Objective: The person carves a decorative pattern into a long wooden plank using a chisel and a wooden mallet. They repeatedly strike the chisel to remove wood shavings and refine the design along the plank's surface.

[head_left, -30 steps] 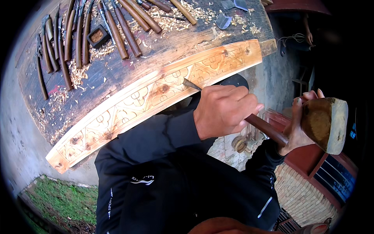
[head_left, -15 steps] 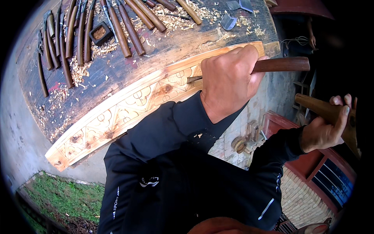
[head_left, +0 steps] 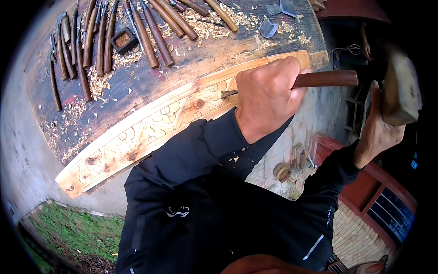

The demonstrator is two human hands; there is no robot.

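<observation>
My left hand (head_left: 267,100) is closed around a chisel with a brown wooden handle (head_left: 326,78). Its narrow metal blade (head_left: 227,94) reaches onto a long pale plank (head_left: 150,132) carrying an outlined pattern of flowers and triangles. Off to the right, my right hand (head_left: 378,132) grips a wooden mallet, its block-like head (head_left: 400,89) upright beside the end of the chisel handle, with a small gap between them. The mallet's own handle is mostly hidden.
Many chisels (head_left: 148,45), wood shavings (head_left: 98,82), a small dark box (head_left: 123,40) and metal blades (head_left: 269,28) lie on the worn workbench (head_left: 82,128). Another person's arm (head_left: 365,41) shows at the upper right. Grass (head_left: 68,233) edges the paving at lower left.
My left hand has moved up, turning the chisel handle from slanting down-right to nearly level. My right hand and mallet swung rightward, then the mallet head rose beside the handle's end.
</observation>
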